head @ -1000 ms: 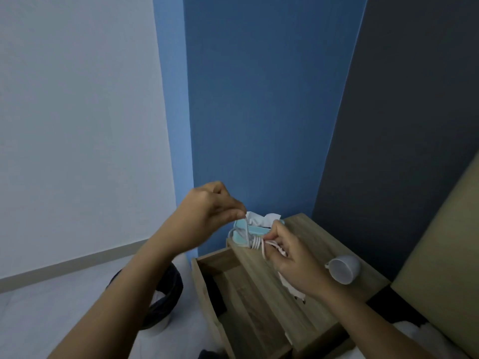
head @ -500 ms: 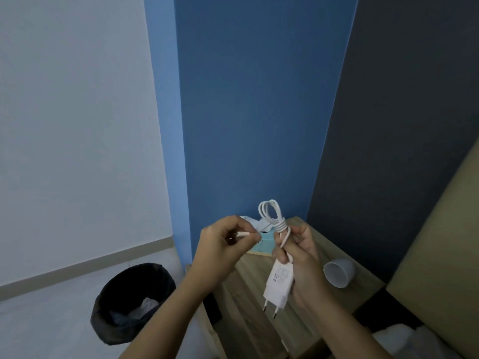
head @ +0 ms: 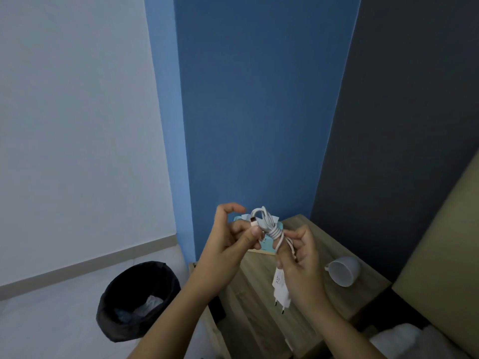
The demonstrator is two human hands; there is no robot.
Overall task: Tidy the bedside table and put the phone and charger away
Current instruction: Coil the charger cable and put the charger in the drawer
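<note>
White charger (head: pixel 281 287) held in mid-air above the bedside table (head: pixel 305 244); only one view, the head camera, so all notes come from it. Right hand (head: pixel 302 265) wraps the adapter body, fingers curled closed around it and the lower run of cable, plug pins pointing down. Cable (head: pixel 268 224) is gathered into a small coil with several turns bound round its waist, loops standing up above the right hand. Left hand (head: pixel 233 239) pinches the connector end (head: pixel 253 221) between thumb and finger, right against the coil; index finger lifted clear and crooked. Judgement: the winding looks nearly finished, with only the free end left to tuck or secure. Not yet stowed. Below the hands a drawer appears to stand open at the table's front, its interior mostly hidden by the forearms; likely destination, but unconfirmed. Phone: not visible anywhere in frame, so its status cannot be told. On the tabletop a white cup (head: pixel 343 270) lies on its side, and a light blue tissue box (head: pixel 267 244) sits at the back edge behind the hands. Black bin (head: pixel 137 301) on the floor to the left, some paper inside. Remaining, as estimated: stow charger, deal with cup, locate phone.
</note>
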